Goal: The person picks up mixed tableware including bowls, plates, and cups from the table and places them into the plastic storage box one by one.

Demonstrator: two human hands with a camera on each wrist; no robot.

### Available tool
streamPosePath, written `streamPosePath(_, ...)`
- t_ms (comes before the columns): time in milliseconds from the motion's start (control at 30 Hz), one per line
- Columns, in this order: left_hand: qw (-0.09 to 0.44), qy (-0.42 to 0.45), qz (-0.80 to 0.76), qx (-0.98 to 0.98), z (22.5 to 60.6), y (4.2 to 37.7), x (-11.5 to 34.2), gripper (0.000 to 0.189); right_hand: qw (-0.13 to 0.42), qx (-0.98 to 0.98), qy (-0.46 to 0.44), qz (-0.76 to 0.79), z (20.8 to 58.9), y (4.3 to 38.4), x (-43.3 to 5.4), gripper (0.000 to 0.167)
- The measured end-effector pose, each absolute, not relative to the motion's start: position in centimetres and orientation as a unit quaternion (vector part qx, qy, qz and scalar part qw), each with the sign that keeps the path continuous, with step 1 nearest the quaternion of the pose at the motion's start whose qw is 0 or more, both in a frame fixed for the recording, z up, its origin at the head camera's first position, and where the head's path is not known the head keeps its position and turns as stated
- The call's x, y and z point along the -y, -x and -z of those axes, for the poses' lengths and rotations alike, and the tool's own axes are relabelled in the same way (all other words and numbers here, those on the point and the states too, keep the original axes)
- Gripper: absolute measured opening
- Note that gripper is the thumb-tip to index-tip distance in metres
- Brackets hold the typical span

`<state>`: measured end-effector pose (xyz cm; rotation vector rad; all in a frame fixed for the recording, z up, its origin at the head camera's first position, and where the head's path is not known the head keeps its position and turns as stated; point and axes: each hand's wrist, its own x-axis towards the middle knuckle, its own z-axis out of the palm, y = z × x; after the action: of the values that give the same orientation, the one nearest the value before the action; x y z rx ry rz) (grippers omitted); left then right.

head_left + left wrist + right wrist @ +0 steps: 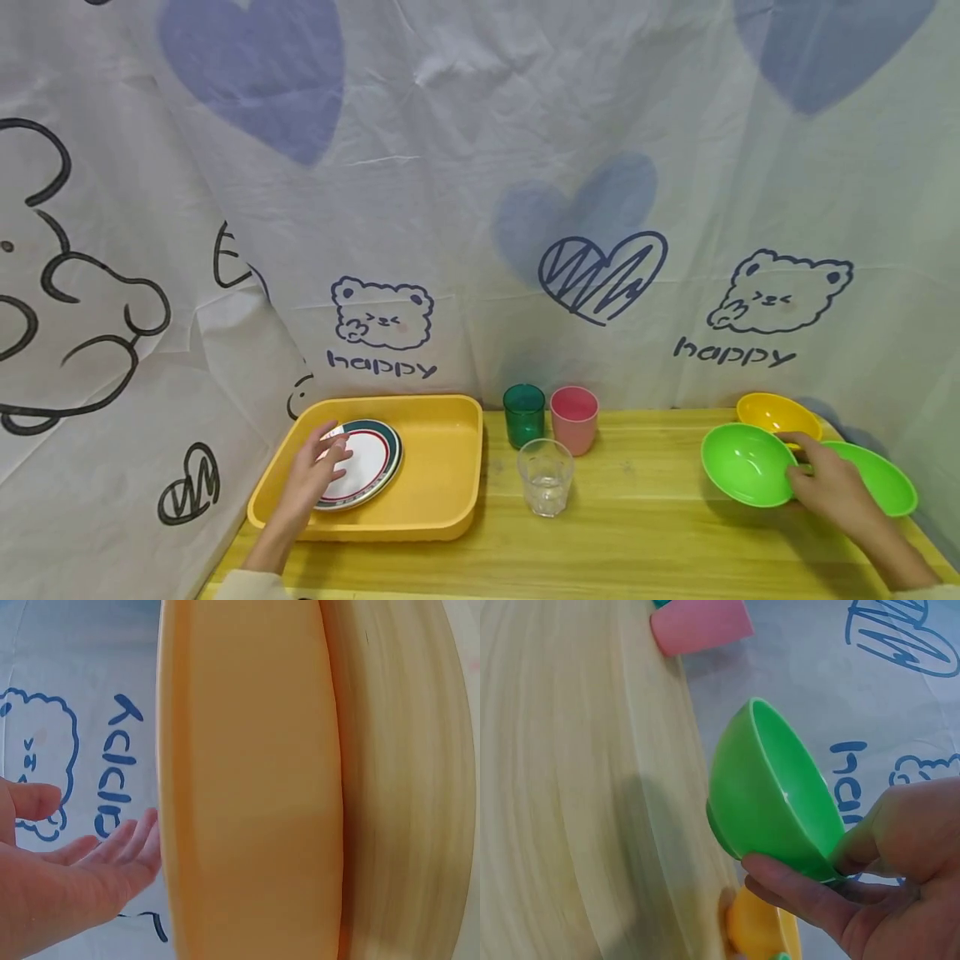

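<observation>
In the head view, the right hand (828,483) pinches the green bowl (748,467) at four o'clock; in the left wrist view, the left hand (79,877) hangs loose-fingered above the tray (255,780); in the right wrist view, tilted above the table (562,787), it wants a firm, steady rim pinch.

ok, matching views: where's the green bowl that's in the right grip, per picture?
Head: the green bowl is in the lower half, toward the right, held by the right grip.
Left wrist: not in it.
Right wrist: near the centre, tilted.
Shared landmark: wooden table, along the bottom in head, toward the right in left wrist, on the left in right wrist.
</observation>
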<state>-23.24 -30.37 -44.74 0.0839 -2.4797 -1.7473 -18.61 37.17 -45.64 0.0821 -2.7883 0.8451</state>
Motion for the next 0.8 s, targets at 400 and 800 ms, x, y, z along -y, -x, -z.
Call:
streamPosePath(400,0.036,-0.004,0.628,0.777,44.1,23.3,28.1,0.054,0.106,0.902,0.0,-0.419,45.9,18.4,-35.1,0.047)
streamPosePath(800,0.029,0.01,0.66,0.751,44.5,24.0,25.6,0.051,0.102,0.863,0.006,-0.494,46.0,18.3,-31.6,0.049)
